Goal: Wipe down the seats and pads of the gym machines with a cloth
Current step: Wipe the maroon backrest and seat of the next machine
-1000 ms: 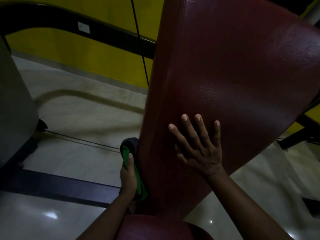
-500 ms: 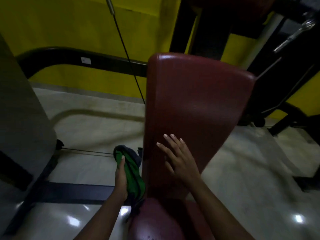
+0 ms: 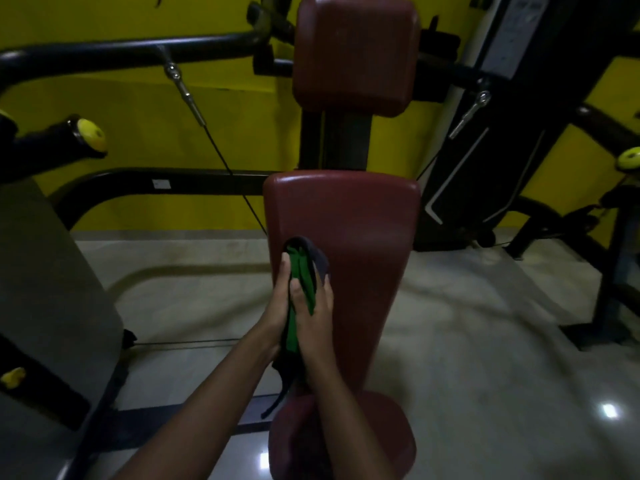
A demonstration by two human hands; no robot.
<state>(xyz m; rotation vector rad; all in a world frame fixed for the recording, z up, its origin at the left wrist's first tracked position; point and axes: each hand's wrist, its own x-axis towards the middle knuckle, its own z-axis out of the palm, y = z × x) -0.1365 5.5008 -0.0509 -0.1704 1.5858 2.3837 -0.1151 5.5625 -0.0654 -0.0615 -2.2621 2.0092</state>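
Cloth, green with a darker fold at its top, lies against the left part of the maroon back pad, about halfway up it. Its long axis runs up and down the back pad: the bunched end points up and a thin dark tail hangs down towards the seat below the back pad.

It sits sandwiched between the person's two hands. The right hand grips it, thumb pressed on the green face and the fingers reaching up behind the dark fold. The left hand lies along the cloth's left edge with its fingers stretched nearly straight upward, flat against the fabric rather than wrapped round it. Both forearms come up from the bottom edge, crossing over the seat.

The back pad stands upright and narrows towards its foot. Above it, on a black post, is a second maroon pad. To the left of the back pad a thin cable slants down from a black bar, and a curved black frame tube runs behind at the height of the back pad's top. Farther left stand a grey cover and a handle with a yellow end cap. To the right of the back pad stands another dark machine. Behind everything is a yellow wall. The floor is pale, glossy tile catching spots of light, and the room is dim.
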